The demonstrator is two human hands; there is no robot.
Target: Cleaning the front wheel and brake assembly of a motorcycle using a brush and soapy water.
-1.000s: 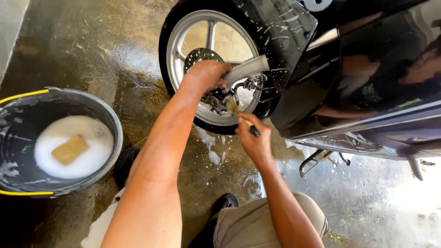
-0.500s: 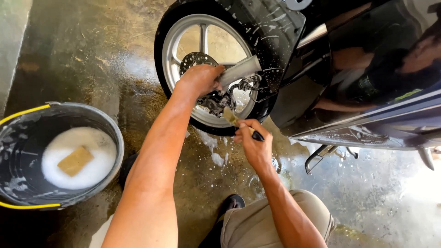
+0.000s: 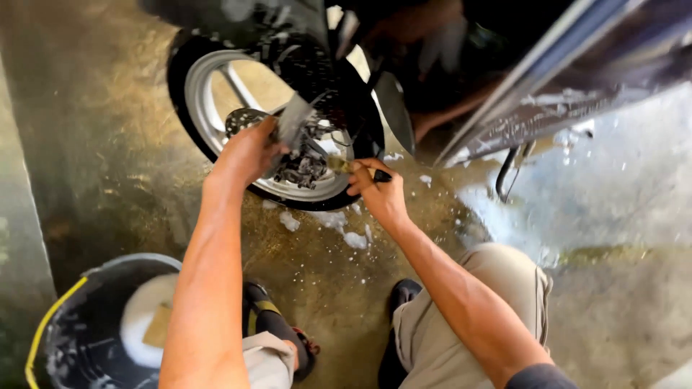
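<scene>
A motorcycle wheel (image 3: 209, 94) with a silver rim and black tyre stands on wet concrete, its hub soapy. My left hand (image 3: 249, 151) rests on the hub area by the brake disc, fingers against the metal parts. My right hand (image 3: 378, 191) grips a small brush (image 3: 346, 166) with a dark handle, its bristle end pointing at the hub. Foam clumps (image 3: 346, 234) lie on the floor under the wheel.
A black bucket (image 3: 65, 317) with a yellow rim sits at lower left, holding suds and a tan sponge (image 3: 158, 324). The motorcycle's dark body panel (image 3: 548, 86) and side stand (image 3: 508, 169) are at right. My knees and dark shoes are below.
The view has swung, so the wheel now sits further up and left and the bucket lower. My right hand has brought the brush up to the hub; my left hand stays on it.
</scene>
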